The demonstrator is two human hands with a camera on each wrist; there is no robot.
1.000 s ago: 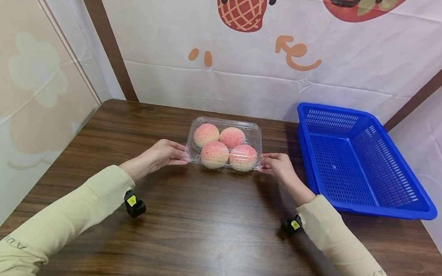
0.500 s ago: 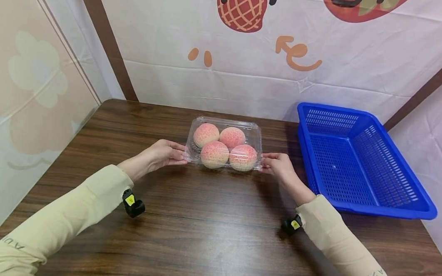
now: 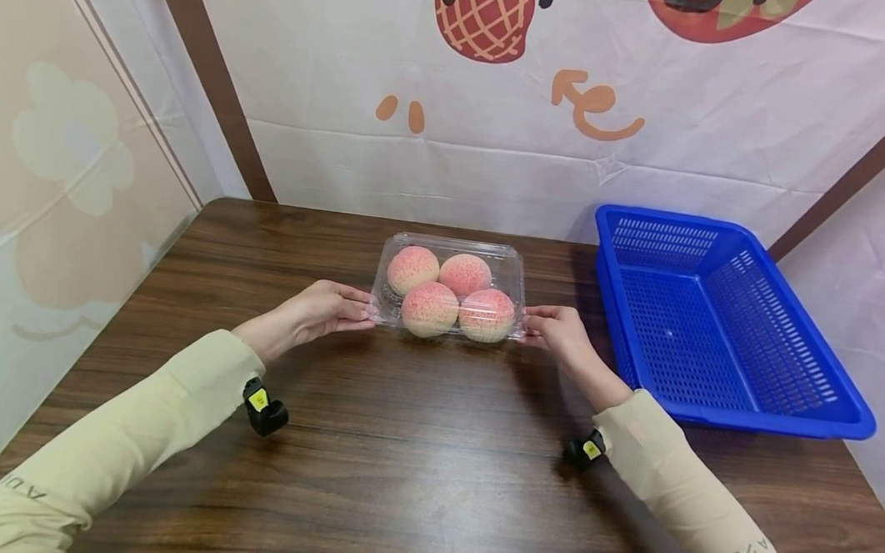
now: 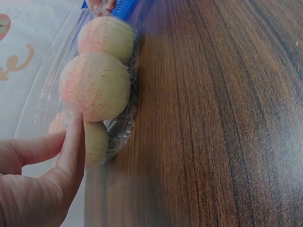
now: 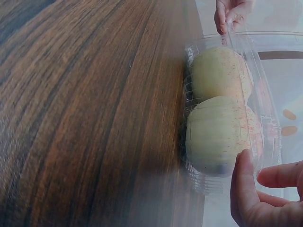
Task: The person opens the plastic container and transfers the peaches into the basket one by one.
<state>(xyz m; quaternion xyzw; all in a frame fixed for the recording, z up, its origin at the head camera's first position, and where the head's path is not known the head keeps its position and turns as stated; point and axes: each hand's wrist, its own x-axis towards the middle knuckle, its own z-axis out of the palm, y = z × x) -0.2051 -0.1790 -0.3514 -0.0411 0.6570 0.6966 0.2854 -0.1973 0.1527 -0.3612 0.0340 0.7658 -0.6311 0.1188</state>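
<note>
A clear plastic clamshell box (image 3: 509, 267) stands toward the back of the table, its lid down over several pink-and-cream peaches (image 3: 429, 309). At its left front corner, my left hand (image 3: 320, 312) pinches the rim between thumb and fingers. My right hand (image 3: 562, 333) does the same at the right front corner. In the left wrist view, the thumb and a finger of the left hand (image 4: 45, 182) meet at the box edge beside a peach (image 4: 97, 86). The right wrist view has the right hand (image 5: 258, 201) at the near end of the box.
A blue plastic basket (image 3: 635, 320) with slotted walls stands on the right side of the wooden table (image 3: 402, 475), holding nothing. A printed cloth (image 3: 328, 162) hangs behind the table's back edge, and more cloth hangs at both sides.
My left wrist and forearm have shifted slightly to the left. The box, the peaches and both hands' grip look the same.
</note>
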